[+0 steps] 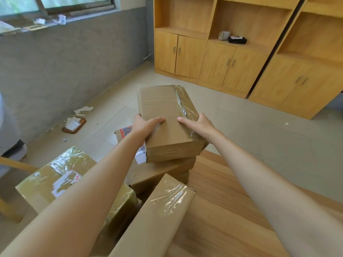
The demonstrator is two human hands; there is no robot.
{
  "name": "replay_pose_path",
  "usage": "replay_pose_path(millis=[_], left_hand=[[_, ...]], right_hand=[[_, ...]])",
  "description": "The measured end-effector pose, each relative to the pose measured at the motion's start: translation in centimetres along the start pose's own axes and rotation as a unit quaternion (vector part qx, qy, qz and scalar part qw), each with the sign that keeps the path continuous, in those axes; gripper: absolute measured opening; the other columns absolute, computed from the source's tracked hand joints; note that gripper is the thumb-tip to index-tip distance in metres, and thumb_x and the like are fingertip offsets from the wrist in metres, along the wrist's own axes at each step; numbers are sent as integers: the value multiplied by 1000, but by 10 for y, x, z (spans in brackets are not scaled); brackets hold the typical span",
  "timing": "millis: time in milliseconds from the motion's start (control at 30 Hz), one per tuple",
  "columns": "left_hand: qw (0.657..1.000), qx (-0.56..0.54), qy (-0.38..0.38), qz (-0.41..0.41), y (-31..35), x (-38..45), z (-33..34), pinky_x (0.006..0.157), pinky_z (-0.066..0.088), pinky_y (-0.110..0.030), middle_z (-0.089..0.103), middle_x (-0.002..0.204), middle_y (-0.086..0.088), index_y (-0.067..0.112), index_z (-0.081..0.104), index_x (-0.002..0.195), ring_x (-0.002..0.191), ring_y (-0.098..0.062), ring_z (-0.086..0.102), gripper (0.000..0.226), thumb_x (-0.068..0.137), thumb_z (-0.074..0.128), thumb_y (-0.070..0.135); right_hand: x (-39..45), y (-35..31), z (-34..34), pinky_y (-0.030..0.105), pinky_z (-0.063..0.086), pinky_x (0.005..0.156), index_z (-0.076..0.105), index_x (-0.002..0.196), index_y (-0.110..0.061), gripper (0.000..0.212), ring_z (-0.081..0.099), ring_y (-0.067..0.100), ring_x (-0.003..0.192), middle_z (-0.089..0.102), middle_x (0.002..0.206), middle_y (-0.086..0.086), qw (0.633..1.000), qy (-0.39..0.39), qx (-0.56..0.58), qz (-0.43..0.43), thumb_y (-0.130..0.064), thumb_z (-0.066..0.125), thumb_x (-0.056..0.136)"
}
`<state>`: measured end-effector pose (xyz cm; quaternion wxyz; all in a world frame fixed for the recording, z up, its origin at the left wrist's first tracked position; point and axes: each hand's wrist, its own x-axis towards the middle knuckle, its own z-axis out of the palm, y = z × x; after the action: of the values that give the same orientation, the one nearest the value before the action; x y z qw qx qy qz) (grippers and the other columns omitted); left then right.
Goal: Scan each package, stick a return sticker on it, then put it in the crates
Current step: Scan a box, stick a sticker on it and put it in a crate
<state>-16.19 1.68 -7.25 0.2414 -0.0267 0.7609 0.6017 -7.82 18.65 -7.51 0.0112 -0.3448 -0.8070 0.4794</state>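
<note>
Holding flat brown cardboard package with clear tape along right edge [163, 115], both hands at its near end. Left hand [143, 127] grips left side, thumb on top, fingers curled under. Right hand [199, 125] grips taped right side likewise. Package tilted, near end touching stacked brown boxes [163, 171] by far edge of light wooden desk [222, 210].

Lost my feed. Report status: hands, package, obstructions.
Left hand and right hand both hold a grip on the top package. It sits atop the box stack. No sticker visible on it. Nothing blocking.
</note>
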Motion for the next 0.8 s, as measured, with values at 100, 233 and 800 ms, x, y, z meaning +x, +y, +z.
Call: replay_pose_path(millis=[100, 233, 800], left_hand=[[998, 8, -33, 45, 25, -18, 17, 81, 50, -35, 57, 122, -3, 16, 39, 129, 103, -22, 60, 75, 71, 82, 34], [991, 8, -93, 92, 51, -58, 60, 81, 50, -33, 56, 120, -2, 15, 37, 129, 102, -21, 60, 72, 74, 80, 31], [940, 118, -320, -15, -136, -228, 232, 88, 49, -33, 55, 124, -4, 9, 33, 135, 104, -20, 58, 83, 71, 83, 27]], right_hand=[[-26, -1, -31, 33, 43, 87, 34, 138, -17, 88, 50, 21, 114, 47, 135, 1, 999, 42, 22, -2, -66, 66, 72], [-69, 11, -87, 34, 45, 88, 38, 134, -19, 83, 51, 21, 116, 50, 132, 0, 993, 115, 38, -2, -66, 66, 72], [-282, 276, -129, 39, 46, 95, 38, 133, -17, 86, 54, 24, 117, 54, 125, -2, 940, 218, 121, 231, -65, 68, 68]])
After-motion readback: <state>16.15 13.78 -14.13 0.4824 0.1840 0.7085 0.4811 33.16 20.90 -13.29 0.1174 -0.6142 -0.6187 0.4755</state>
